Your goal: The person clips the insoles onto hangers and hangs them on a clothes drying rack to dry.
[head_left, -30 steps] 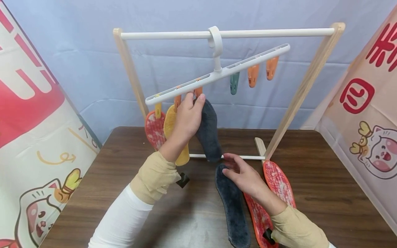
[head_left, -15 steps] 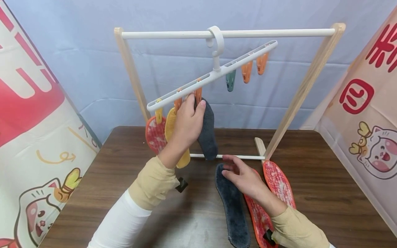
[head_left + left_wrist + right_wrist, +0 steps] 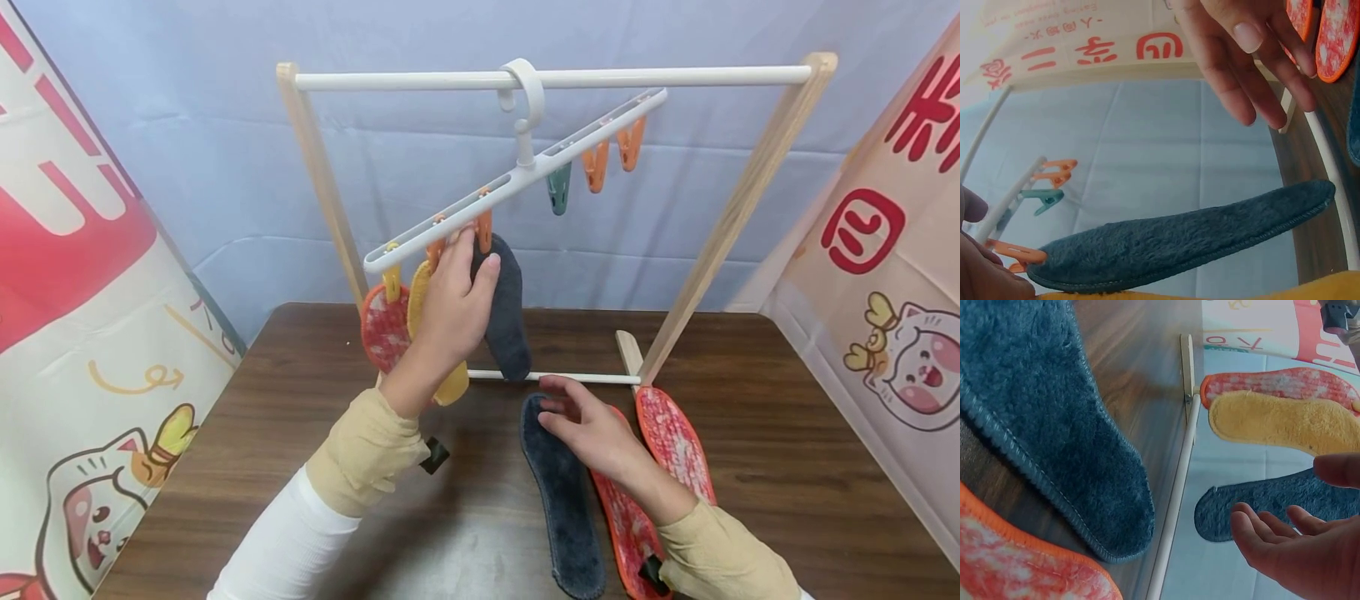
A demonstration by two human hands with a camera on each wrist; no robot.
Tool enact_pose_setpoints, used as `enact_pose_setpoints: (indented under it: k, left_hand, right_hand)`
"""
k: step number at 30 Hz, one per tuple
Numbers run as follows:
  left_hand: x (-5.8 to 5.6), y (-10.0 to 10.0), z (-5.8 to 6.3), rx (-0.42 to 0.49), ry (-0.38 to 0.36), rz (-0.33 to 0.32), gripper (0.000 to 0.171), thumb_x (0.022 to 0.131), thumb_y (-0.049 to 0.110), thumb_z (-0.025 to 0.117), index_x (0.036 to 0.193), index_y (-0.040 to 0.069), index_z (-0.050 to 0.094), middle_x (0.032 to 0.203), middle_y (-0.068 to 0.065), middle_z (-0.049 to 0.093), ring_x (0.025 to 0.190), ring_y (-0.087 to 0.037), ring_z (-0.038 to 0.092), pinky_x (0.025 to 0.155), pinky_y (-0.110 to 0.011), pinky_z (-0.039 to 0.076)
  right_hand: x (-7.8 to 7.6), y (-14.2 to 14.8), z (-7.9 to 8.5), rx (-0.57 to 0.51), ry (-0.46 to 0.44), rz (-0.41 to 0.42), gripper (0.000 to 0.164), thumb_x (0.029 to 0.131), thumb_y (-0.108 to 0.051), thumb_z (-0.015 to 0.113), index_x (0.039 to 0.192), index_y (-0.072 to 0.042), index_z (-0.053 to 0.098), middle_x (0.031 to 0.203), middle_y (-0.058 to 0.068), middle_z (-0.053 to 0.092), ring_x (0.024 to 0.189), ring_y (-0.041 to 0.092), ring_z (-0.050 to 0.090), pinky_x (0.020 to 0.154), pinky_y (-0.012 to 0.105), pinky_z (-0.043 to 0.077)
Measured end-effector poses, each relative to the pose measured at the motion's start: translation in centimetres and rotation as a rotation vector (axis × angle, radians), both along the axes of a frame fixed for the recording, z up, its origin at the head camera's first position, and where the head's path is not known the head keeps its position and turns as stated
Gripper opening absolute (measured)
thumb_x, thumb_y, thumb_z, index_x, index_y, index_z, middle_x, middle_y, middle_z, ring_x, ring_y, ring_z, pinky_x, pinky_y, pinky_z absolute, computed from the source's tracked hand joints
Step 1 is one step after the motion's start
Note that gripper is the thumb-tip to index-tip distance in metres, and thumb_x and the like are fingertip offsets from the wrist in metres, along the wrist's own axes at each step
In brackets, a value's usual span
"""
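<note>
My left hand (image 3: 457, 304) is beside an orange clip (image 3: 484, 231) on the white hanger (image 3: 450, 225), thumb and fingers apart. That clip bites the top of a dark blue-grey fuzzy insole (image 3: 1179, 244), which hangs down from it. Left of my hand, a yellow insole (image 3: 1266, 422) and a red-and-white insole (image 3: 385, 333) hang from their own clips. The yellow one is partly hidden behind my left hand and forearm. My right hand (image 3: 588, 425), fingers loosely bent and holding nothing, is over the upper end of a second dark insole (image 3: 562, 508) lying on the table.
A wooden-sided rack (image 3: 701, 225) with a white top rod (image 3: 675, 79) carries the hanger, which tilts down to the left. One green clip (image 3: 558, 190) and two orange ones hang unused on its right half. Red-and-white insoles (image 3: 675, 442) lie at right on the brown table (image 3: 795, 467).
The hanger has turned and tilts more, its right end drawn inward. The left hand has slid slightly down from the clip, and the hung insoles shifted with the hanger. The right hand has barely moved.
</note>
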State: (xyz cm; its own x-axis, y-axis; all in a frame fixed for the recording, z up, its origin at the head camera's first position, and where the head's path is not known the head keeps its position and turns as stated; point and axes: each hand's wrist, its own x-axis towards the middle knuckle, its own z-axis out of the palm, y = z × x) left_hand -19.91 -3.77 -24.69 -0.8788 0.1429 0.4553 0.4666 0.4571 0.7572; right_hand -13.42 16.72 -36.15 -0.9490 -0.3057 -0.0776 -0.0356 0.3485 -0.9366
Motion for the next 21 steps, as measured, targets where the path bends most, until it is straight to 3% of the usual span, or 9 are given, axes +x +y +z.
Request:
enact_pose_setpoints:
  k: [12, 21]
  left_hand:
    - [0.6, -0.3, -0.8, 0.034, 0.055, -0.042, 0.06, 0.108, 0.025, 0.046, 0.159, 0.003, 0.025, 0.167, -0.004, 0.025, 0.153, -0.009, 0.017, 0.124, -0.033, 0.017]
    - [1.1, -0.7, -1.2, 0.047, 0.037, -0.045, 0.059, 0.108, 0.027, 0.046, 0.159, 0.003, 0.028, 0.165, -0.007, 0.028, 0.153, -0.012, 0.021, 0.124, -0.037, 0.02]
  right_hand:
    - [0.2, 0.1, 0.0, 0.037, -0.018, 0.007, 0.051, 0.103, -0.018, 0.059, 0.151, -0.01, 0.042, 0.153, 0.019, 0.044, 0.137, 0.036, 0.049, 0.106, 0.053, 0.045]
    - [0.5, 0.4, -0.1, 0.04, -0.042, 0.007, 0.05, 0.104, -0.017, 0.058, 0.151, -0.011, 0.042, 0.153, 0.017, 0.044, 0.138, 0.037, 0.048, 0.106, 0.053, 0.046]
